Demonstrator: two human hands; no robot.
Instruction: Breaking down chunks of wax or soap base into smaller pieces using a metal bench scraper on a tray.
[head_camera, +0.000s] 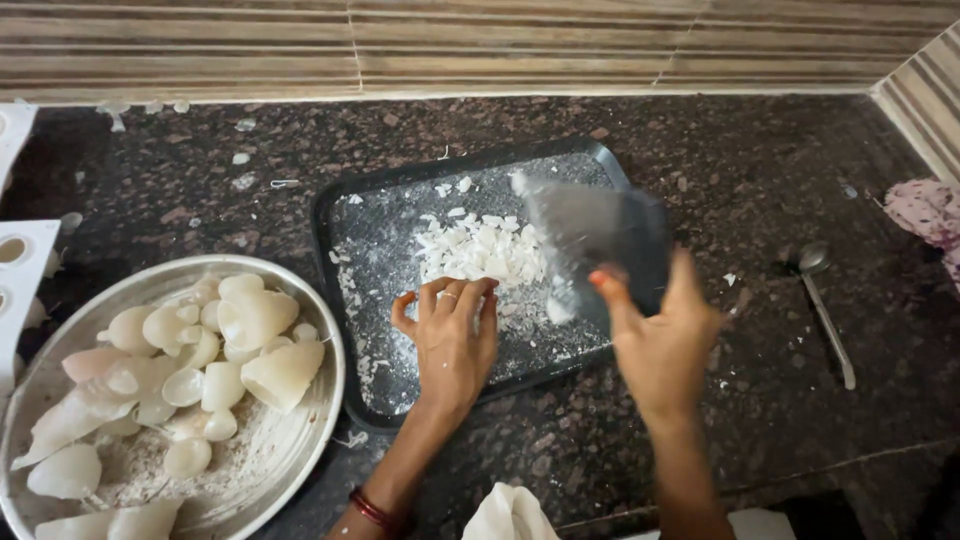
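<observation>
Chopped white flakes (480, 250) lie heaped in the middle of the shallow black rectangular tray (350, 215), which sits on the dark speckled stone counter (760, 160). The left hand (452, 335) rests on the tray with fingers curled loosely round the near edge of the heap, gripping nothing. The right hand (660, 345) is closed on the motion-blurred grey flat blade (595, 235), raised just over the heap's right side. By my reading the chopping is mid-way; the next stroke calls for the left fingertips to keep clear of the blade. The round steel plate of pale waxy lumps (300, 460) crowds the tray's left rim; a metal spoon (825, 310) lies well apart on the right, leaving open counter there
</observation>
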